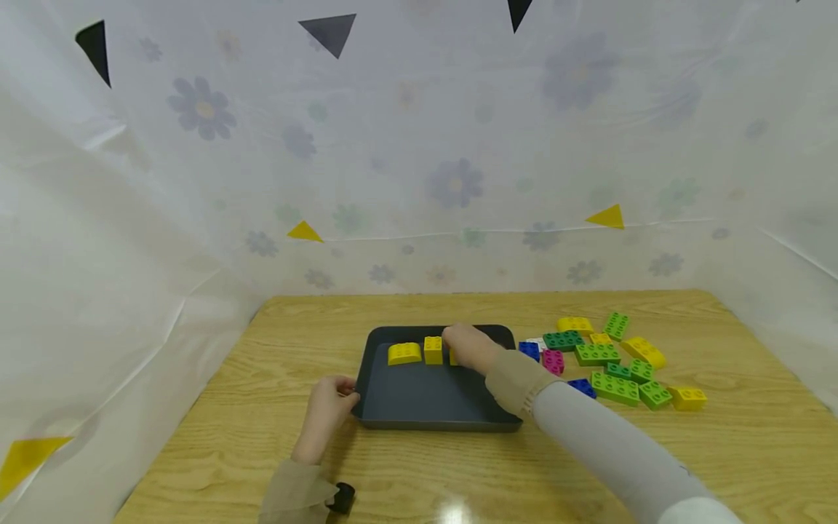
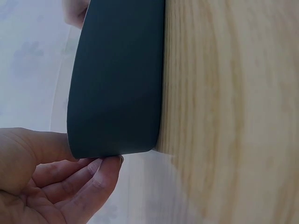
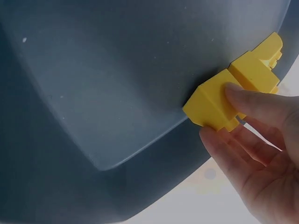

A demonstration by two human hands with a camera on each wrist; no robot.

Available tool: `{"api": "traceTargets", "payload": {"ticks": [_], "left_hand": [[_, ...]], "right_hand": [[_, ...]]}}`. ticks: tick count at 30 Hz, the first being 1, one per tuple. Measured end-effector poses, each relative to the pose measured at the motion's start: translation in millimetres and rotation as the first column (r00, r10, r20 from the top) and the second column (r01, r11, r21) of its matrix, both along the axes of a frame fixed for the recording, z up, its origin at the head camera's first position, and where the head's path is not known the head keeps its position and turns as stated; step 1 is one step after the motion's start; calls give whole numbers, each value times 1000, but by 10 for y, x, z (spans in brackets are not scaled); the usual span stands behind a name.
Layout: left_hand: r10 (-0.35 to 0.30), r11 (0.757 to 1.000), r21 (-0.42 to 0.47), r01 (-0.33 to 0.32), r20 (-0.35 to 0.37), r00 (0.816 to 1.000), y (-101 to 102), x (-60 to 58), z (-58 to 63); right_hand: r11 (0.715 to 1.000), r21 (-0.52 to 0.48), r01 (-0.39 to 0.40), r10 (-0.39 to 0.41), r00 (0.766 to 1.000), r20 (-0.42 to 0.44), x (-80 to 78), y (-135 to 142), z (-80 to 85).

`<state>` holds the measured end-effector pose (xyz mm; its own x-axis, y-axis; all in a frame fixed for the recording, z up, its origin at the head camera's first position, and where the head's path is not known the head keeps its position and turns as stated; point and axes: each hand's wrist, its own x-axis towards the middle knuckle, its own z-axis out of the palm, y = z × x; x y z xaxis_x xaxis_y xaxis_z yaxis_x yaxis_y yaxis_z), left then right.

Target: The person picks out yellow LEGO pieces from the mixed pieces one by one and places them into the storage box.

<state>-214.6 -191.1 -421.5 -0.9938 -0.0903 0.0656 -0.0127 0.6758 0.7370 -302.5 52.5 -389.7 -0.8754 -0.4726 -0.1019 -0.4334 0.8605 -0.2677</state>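
Observation:
A dark grey tray [image 1: 425,399] lies on the wooden table. My right hand [image 1: 474,348] reaches over its far side and pinches a yellow brick [image 3: 211,99] between thumb and fingers; the head view shows only a sliver of that brick. To its left in the tray stand a narrow yellow brick [image 1: 433,351] and a rounded yellow brick [image 1: 404,354], in a row along the far wall. At the tray's left side, my left hand [image 1: 327,407] grips the near corner, its thumb and fingertips against the wall [image 2: 117,93].
Right of the tray lies a loose spread of bricks: a long green brick [image 1: 614,389], a magenta brick [image 1: 553,362], a blue brick [image 1: 529,351], a yellow brick [image 1: 687,398] and several others. A patterned white curtain [image 1: 419,145] hangs behind the table.

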Motion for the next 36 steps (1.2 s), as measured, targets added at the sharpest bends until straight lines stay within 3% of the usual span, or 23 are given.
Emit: {"api": "traceTargets", "payload": {"ticks": [10,23,31,36], "left_hand": [[-4,1000,4,4,-3,1000,-7,-5,-14],[-8,1000,-7,8,-18,1000,-16,-2,-12],[-6,1000,-11,6,-20,1000,-11,5,-10],[-5,1000,-10,5,-14,1000,-8,7,0]], "right_hand": [[999,38,31,-32,999,23,-17,-40,-23],[999,30,15,-15,1000,-4,-6,-5,-34],[997,83,-6,11,999,-49,-23,141,94],[996,41,-75,79,990,-120,2,332,212]]}}
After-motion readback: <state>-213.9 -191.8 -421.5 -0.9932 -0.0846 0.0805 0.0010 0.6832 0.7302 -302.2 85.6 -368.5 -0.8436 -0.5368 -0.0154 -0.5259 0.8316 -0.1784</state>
